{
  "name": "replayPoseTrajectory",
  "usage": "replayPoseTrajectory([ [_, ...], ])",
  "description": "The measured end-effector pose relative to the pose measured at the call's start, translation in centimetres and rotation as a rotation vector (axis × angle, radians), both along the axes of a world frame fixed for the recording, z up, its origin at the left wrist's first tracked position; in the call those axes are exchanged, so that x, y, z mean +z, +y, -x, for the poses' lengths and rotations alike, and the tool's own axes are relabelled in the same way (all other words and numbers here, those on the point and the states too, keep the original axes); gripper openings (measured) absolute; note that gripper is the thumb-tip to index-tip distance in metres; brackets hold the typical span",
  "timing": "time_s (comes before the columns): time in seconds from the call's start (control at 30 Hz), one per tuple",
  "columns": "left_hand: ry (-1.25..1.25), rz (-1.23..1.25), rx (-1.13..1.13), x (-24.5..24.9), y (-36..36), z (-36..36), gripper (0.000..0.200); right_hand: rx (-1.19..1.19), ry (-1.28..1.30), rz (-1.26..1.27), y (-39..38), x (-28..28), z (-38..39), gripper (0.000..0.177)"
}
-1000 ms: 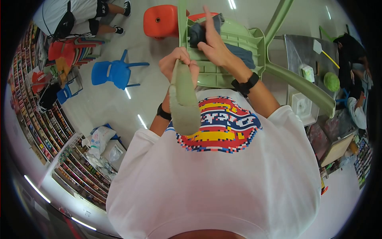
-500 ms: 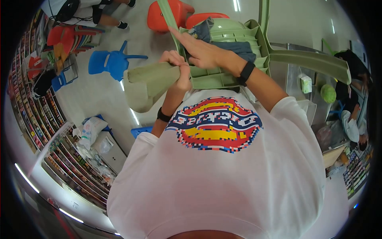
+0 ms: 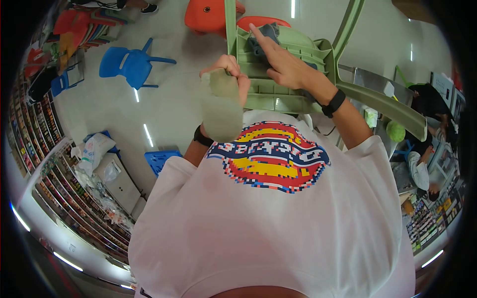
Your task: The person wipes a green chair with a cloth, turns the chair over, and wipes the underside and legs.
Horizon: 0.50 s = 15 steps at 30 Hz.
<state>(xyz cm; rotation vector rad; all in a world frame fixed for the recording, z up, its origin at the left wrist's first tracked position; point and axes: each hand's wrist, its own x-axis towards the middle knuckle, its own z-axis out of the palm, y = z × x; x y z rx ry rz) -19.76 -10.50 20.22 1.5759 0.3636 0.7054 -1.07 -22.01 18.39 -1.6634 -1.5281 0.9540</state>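
Observation:
A green plastic chair point(image 3: 271, 103) is upside down in front of me, the ribbed underside of its seat facing up. My left hand point(image 3: 227, 69) is wrapped round the near left chair leg point(image 3: 222, 107), whose broad end points towards me. Over the underside my right hand point(image 3: 290, 67) lies flat, fingers stretched out and thumb apart. Beneath and beside its fingers is a crumpled grey-blue cloth point(image 3: 268, 36); part of it shows again near the wrist. Black bands are on both my wrists.
An orange-red chair point(image 3: 206, 16) stands beyond the green one, and a blue chair point(image 3: 128, 64) to the left. Stacked chairs point(image 3: 84, 27) and shelves point(image 3: 49, 119) line the left side. At right are a round green object point(image 3: 395, 130) and another person point(image 3: 420, 166).
The leg in my left hand has swung to point more directly at me. My right hand has shifted right over the chair's underside. The view has turned slightly.

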Motion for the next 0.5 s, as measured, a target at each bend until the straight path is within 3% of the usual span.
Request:
replayPoseTrajectory([
  [0.1,-0.034,-0.051,-0.024,-0.6,0.4,-0.4,0.023,-0.010,0.028,0.111,0.8,0.7,0.9,0.114],
  [0.23,-0.005,-0.014,-0.067,-0.3,0.5,-0.7,0.023,-0.190,0.068,-0.150,2.3,-1.1,3.1,0.112],
  [0.3,-0.095,-0.050,0.086,0.0,0.1,-1.8,0.023,-0.260,0.038,-0.278,3.5,-2.0,4.1,0.112],
  [0.37,-0.131,-0.055,0.060,-0.4,0.5,-1.9,0.024,-0.443,0.322,-0.072,4.5,-2.9,4.8,0.110],
  [0.4,-0.167,-0.056,0.036,-0.4,0.6,-2.1,0.024,-0.446,0.321,-0.075,4.9,-3.2,4.9,0.110],
  [0.47,-0.128,-0.049,0.048,-0.2,0.6,-1.9,0.027,-0.726,0.711,-0.044,5.2,-3.9,5.0,0.103],
  [0.5,-0.087,-0.042,0.064,0.0,0.5,-1.8,0.030,-0.729,0.710,-0.044,5.2,-4.0,4.9,0.103],
])
